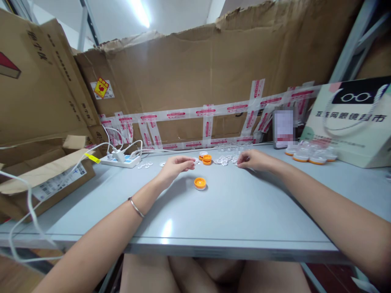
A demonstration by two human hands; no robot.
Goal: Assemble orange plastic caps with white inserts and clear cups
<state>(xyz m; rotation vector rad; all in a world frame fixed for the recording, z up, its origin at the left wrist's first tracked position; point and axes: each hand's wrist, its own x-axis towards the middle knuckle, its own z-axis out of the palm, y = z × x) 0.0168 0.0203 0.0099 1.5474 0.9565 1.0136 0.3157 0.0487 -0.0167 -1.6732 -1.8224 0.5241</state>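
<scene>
My left hand [179, 166] hovers over the table, thumb and fingertips drawn together; whatever is between them, if anything, is too small to make out. Just in front of it sits a round orange-and-white plastic piece [200, 183], orange hollow side up. My right hand [253, 160] reaches to the right edge of a pile of small white plastic pieces [224, 160]. Its fingers are pinched downward at the pile and hide what they touch. Between the hands, farther back, several orange round pieces [207, 159] stand close together.
A white power strip [120, 160] with cables and an open carton [58, 175] lie left. Small white rings [145, 165] are near the strip. At right are a phone [283, 128], several clear-topped orange pieces [311, 154] and a paper bag [351, 122]. Taped cardboard [183, 77] walls the back.
</scene>
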